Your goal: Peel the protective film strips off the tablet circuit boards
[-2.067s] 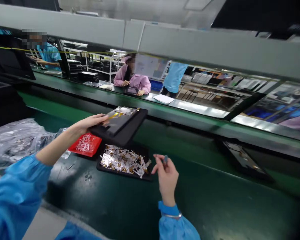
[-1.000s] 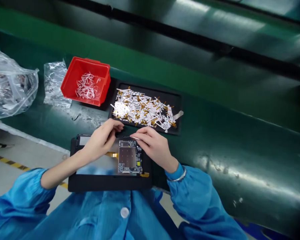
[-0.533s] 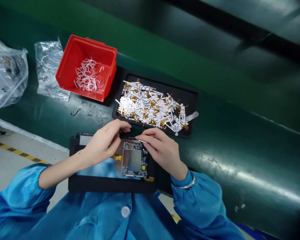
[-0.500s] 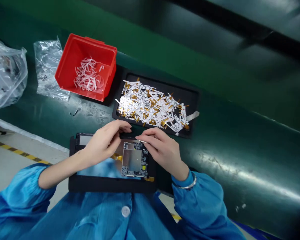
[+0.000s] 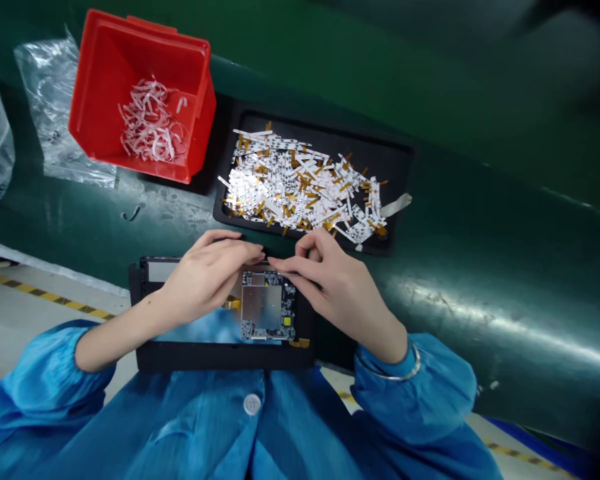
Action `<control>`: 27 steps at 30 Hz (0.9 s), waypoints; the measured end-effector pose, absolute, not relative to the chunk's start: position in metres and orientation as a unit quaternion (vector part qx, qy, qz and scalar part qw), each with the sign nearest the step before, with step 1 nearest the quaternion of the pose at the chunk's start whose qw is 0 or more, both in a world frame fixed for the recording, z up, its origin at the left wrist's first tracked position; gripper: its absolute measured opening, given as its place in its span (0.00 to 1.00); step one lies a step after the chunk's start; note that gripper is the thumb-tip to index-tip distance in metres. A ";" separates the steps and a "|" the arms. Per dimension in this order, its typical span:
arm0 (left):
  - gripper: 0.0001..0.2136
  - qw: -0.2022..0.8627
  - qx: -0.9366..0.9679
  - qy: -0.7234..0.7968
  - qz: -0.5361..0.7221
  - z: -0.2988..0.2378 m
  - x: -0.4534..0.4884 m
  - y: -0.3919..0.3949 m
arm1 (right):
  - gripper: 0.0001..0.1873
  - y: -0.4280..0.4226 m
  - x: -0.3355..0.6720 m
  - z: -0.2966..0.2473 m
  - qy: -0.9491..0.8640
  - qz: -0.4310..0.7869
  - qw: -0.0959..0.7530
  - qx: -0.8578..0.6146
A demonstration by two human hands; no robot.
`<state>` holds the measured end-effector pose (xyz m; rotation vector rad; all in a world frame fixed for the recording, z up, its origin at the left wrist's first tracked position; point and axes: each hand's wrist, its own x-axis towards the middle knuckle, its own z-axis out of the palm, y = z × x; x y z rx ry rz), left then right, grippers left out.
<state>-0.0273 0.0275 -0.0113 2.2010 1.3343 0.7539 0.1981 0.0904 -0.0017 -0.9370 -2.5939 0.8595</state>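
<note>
An opened tablet-like device [image 5: 190, 357] lies at the front edge of the bench, close to my body. On its right half sits a circuit board [image 5: 263, 307] with a metal shield and a yellow square. My left hand [image 5: 207, 277] reaches across the device, its fingers bent together at the far edge above the board; what they hold, if anything, is hidden. Thumb and forefinger of my right hand [image 5: 335, 283] pinch at the same edge, just right of the left fingertips. Something thin and pale shows there, too small to name.
Beyond the hands, a black tray [image 5: 400, 157] holds a heap of white strips [image 5: 300, 183] with amber tabs. A red bin [image 5: 93, 87] with curled clear-white scraps [image 5: 153, 127] stands at left. Plastic bags [image 5: 55, 113] lie beside it on the green bench [image 5: 470, 267].
The view has shifted, so the bin and bags appear further left and larger. My right hand has its fingers more arched and raised; both hands stay at the device's far edge.
</note>
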 end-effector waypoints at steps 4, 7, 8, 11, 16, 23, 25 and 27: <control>0.13 0.210 0.803 0.486 0.275 -0.010 -0.026 0.028 | 0.11 0.094 0.201 0.001 -0.850 0.386 0.164 -0.317; 0.14 0.216 0.806 0.469 0.291 -0.007 -0.025 0.028 | 0.12 0.097 0.207 0.006 -0.765 0.495 0.260 -0.320; 0.15 0.218 0.809 0.459 0.295 -0.006 -0.024 0.028 | 0.12 0.098 0.209 0.009 -0.729 0.524 0.301 -0.320; 0.16 0.227 0.816 0.447 0.288 -0.004 -0.023 0.029 | 0.07 0.097 0.212 0.012 -0.659 0.550 0.391 -0.332; 0.16 0.230 0.823 0.447 0.265 -0.004 -0.022 0.030 | 0.17 0.095 0.204 0.005 -0.587 0.627 0.311 -0.408; 0.14 0.155 0.862 0.408 0.260 -0.009 -0.019 0.027 | 0.21 0.097 0.196 -0.010 -0.519 0.692 0.306 -0.398; 0.14 0.140 0.869 0.400 0.255 -0.010 -0.019 0.026 | 0.22 0.097 0.196 -0.013 -0.530 0.679 0.300 -0.410; 0.14 0.136 0.870 0.401 0.252 -0.010 -0.019 0.026 | 0.21 0.096 0.196 -0.015 -0.547 0.660 0.300 -0.419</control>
